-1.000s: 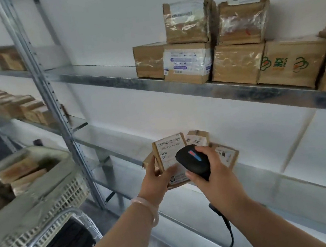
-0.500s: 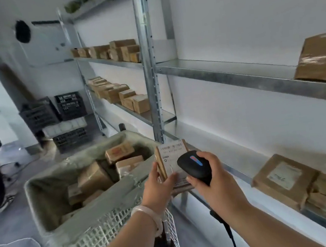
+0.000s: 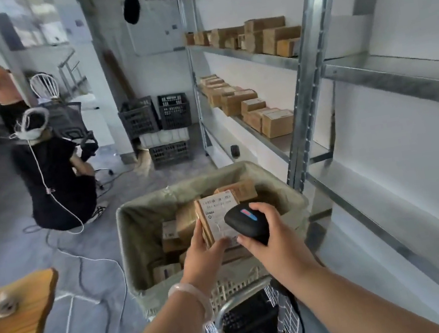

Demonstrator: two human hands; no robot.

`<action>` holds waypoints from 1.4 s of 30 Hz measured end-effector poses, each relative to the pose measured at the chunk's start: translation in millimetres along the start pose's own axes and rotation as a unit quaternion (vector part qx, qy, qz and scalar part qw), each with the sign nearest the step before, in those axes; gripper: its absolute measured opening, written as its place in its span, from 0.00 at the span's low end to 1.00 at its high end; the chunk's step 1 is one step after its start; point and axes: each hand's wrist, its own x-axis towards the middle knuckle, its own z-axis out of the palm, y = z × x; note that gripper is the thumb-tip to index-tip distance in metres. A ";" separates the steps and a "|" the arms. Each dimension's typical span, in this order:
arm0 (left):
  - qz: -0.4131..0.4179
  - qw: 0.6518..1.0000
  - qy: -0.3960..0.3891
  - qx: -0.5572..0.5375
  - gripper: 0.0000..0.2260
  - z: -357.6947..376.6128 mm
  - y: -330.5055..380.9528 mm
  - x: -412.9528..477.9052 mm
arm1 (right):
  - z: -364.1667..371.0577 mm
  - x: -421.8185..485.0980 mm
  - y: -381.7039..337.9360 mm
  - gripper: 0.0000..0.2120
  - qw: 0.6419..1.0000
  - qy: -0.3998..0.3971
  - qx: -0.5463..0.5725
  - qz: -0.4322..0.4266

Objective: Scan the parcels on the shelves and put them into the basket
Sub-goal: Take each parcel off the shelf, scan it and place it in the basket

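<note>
Cardboard parcel (image 3: 217, 214) in left hand (image 3: 202, 256) fingers over the basket (image 3: 128, 237), black scanner (image 3: 245, 223) in right hand (image 3: 275, 239) fingers.

Matt brown cardboard parcel (image 3: 218, 220) with white paper label, glossy black plastic scanner (image 3: 246, 223), cloth-lined basket (image 3: 137, 228), dull galvanised metal shelves (image 3: 309, 69)

We see a small brown parcel (image 3: 217, 211), white label facing up, tilted above the cloth-lined basket (image 3: 187, 183), a black scanner (image 3: 246, 222) close over it. Several brown parcels (image 3: 185, 222) lie inside; more boxes (image 3: 277, 123) line the shelves (image 3: 273, 58).
</note>
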 end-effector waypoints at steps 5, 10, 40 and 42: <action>-0.040 0.997 0.071 0.007 0.30 -5.0 -2.4 28.8 | 23.6 47.6 15.2 0.28 0.998 -0.033 0.051 -0.008; -0.071 0.988 0.137 -0.017 0.29 -15.1 -9.9 53.5 | 46.0 87.7 23.7 0.28 0.993 -0.110 0.049 -0.018; 0.250 0.894 -0.195 0.315 0.31 40.0 49.5 153.1 | 16.3 69.3 3.7 0.26 0.971 0.186 0.009 0.147; 0.289 0.874 -0.241 0.307 0.32 82.4 68.3 129.7 | -22.2 42.5 2.8 0.26 0.954 0.250 -0.019 0.165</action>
